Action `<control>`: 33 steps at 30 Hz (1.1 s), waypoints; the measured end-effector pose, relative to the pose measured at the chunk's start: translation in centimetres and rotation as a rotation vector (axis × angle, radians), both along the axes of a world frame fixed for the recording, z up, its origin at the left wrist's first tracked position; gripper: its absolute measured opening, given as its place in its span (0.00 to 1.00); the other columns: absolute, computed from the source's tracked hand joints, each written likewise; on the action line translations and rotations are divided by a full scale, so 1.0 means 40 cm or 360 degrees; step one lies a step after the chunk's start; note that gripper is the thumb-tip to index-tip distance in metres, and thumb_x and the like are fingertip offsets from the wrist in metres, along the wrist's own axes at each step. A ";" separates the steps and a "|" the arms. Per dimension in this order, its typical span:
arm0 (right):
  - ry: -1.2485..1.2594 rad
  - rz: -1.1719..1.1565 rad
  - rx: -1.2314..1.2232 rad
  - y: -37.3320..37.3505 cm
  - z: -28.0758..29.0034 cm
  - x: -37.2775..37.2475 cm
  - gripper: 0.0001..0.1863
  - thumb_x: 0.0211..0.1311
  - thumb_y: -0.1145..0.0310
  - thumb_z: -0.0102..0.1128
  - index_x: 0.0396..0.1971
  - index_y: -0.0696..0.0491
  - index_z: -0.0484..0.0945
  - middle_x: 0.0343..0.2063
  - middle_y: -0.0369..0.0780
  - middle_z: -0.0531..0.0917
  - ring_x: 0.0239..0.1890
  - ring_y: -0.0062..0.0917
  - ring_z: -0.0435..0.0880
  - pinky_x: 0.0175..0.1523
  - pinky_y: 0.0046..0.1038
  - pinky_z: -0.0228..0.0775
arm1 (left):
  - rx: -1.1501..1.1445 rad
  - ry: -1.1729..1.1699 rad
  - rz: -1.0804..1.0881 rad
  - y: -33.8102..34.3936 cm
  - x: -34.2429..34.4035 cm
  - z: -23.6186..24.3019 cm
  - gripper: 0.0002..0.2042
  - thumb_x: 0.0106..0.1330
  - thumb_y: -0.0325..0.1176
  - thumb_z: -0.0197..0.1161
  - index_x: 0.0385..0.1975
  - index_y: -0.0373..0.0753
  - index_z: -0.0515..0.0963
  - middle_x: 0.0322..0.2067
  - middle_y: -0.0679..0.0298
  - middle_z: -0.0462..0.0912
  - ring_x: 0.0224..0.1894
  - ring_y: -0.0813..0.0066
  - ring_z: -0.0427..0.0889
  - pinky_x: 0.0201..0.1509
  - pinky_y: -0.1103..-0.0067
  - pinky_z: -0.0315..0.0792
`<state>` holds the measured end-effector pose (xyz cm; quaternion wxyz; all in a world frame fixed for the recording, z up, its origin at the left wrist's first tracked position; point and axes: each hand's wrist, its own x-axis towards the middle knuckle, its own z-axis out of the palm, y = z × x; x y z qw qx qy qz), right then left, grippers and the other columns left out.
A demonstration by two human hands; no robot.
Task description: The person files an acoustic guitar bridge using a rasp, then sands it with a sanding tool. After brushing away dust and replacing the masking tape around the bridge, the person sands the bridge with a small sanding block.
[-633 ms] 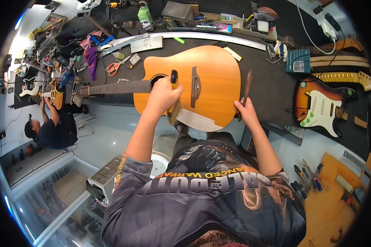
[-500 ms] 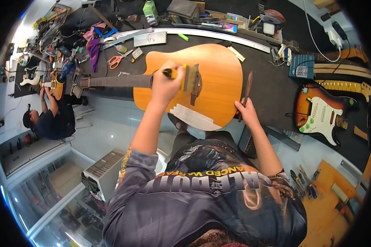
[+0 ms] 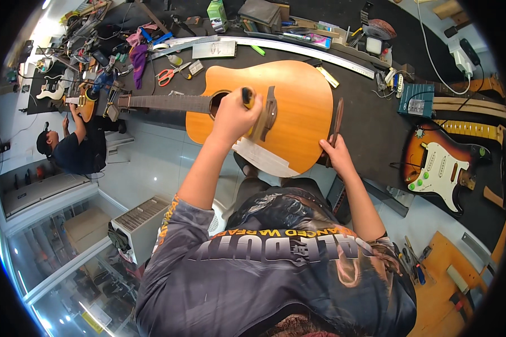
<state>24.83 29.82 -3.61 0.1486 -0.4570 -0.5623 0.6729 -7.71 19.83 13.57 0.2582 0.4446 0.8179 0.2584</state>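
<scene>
An acoustic guitar [image 3: 298, 101] with a natural finish lies on the dark bench, neck to the left, paper-like masking strips [image 3: 264, 157] on its lower top. My left hand [image 3: 234, 118] is closed round a yellow-and-black handled brush [image 3: 258, 126], held over the top beside the dark bridge [image 3: 269, 106], its bristles blurred. My right hand [image 3: 335, 151] holds a narrow dark wooden strip [image 3: 339, 118] upright at the guitar's tail end, fingers closed on it.
Scissors [image 3: 166, 77], a long metal ruler [image 3: 275, 51] and cluttered tools line the bench's back. A sunburst electric guitar [image 3: 444, 168] lies right. A co-worker [image 3: 73, 146] works on another guitar at left. A wooden board with tools [image 3: 438, 269] is at lower right.
My left hand has swept the brush from the lower top up and rightward to the bridge area. My right hand stays at the guitar's edge.
</scene>
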 end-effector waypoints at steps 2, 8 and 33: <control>-0.0002 0.0004 0.0008 -0.002 0.007 -0.006 0.17 0.78 0.60 0.68 0.44 0.54 0.70 0.33 0.35 0.79 0.33 0.21 0.83 0.41 0.28 0.79 | 0.0915 0.0114 0.0007 0.013 0.010 -0.050 0.11 0.68 0.35 0.67 0.33 0.32 0.82 0.24 0.46 0.83 0.27 0.51 0.83 0.38 0.62 0.78; -0.0038 0.0020 0.0008 0.004 0.012 -0.003 0.17 0.78 0.60 0.69 0.44 0.54 0.69 0.33 0.35 0.79 0.34 0.21 0.83 0.41 0.28 0.79 | 0.0085 0.0079 -0.0090 0.003 0.039 0.002 0.10 0.69 0.33 0.70 0.33 0.32 0.82 0.29 0.47 0.85 0.32 0.48 0.86 0.38 0.64 0.79; -0.0023 -0.0082 0.0086 -0.024 0.011 -0.001 0.19 0.76 0.58 0.71 0.41 0.52 0.69 0.31 0.35 0.78 0.31 0.20 0.82 0.38 0.28 0.78 | -0.0167 0.0341 -0.0098 -0.009 -0.005 -0.003 0.17 0.70 0.39 0.68 0.30 0.28 0.80 0.32 0.41 0.87 0.37 0.42 0.88 0.43 0.58 0.81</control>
